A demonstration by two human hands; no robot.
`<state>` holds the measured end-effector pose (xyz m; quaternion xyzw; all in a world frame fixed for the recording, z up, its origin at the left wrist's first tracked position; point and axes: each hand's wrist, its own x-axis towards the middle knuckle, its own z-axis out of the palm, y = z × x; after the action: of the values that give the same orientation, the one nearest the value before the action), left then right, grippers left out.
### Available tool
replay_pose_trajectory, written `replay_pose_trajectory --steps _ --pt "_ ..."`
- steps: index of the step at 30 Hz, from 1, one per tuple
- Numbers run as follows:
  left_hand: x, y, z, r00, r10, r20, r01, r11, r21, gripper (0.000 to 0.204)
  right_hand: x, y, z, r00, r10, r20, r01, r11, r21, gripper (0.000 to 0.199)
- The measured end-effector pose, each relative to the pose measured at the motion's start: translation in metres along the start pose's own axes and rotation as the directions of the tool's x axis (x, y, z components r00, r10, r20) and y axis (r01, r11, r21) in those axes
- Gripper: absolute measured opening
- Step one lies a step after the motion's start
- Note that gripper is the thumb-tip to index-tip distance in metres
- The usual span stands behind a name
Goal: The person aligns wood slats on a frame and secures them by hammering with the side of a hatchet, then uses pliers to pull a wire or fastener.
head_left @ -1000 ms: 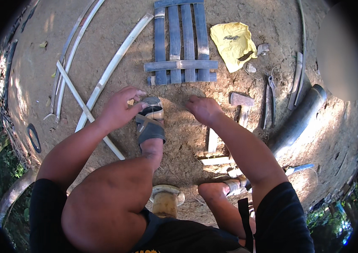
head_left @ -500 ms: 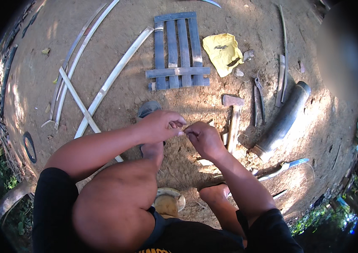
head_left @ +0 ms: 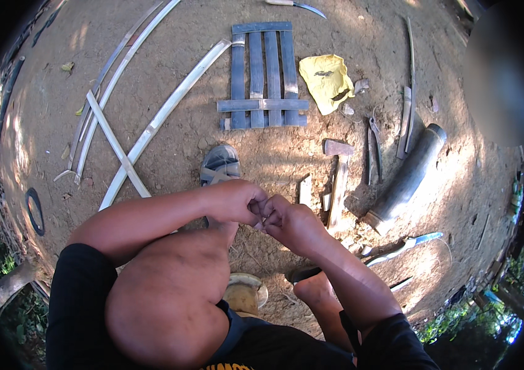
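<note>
Fingers of both hands are curled and pressed together over the raised knee: the left hand [head_left: 232, 201] and the right hand [head_left: 291, 223] meet knuckle to knuckle, fingertips pinched on something too small to make out between them. Whether it is a sliver or a bit of binding cannot be told. A second ago the hands were apart, the left by the sandal [head_left: 219, 165] and the right lower on the dirt ground [head_left: 169, 37]; half a second ago they had come together, and now they sit a little nearer the body, tighter closed.

The sandal is on the person's foot, just beyond the left hand. Farther out, near the ground's far edge, lies a lattice of bamboo slats [head_left: 263, 75], with a yellow cloth [head_left: 326, 80] just beside it on the right. Long split bamboo strips [head_left: 151, 126] cross each other toward the left edge. Right of the hands lie a hatchet [head_left: 338, 179], a thick bamboo tube [head_left: 407, 179] and, nearer the right edge, a knife [head_left: 407, 245]. None of these has shifted on the ground; they only sit differently in view.
</note>
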<state>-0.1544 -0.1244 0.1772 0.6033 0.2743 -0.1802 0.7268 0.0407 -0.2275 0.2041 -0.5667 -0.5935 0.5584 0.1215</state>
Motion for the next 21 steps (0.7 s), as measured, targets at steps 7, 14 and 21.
replay_pose_trajectory --steps 7,14,21 --pt "-0.001 -0.018 0.004 0.998 0.007 0.065 -0.002 0.997 -0.076 0.027 -0.002 0.001 0.003 0.999 -0.029 0.018 0.026 0.988 0.155 0.034" --pt "-0.001 -0.024 0.005 0.989 0.104 0.101 -0.071 0.954 -0.29 0.031 -0.002 0.02 0.011 0.997 0.047 0.064 -0.074 0.822 0.565 0.03" --pt "-0.002 -0.028 0.006 0.99 0.134 0.047 -0.108 0.923 -0.369 0.032 0.003 0.011 0.004 0.995 0.089 0.048 -0.101 0.83 0.549 0.031"
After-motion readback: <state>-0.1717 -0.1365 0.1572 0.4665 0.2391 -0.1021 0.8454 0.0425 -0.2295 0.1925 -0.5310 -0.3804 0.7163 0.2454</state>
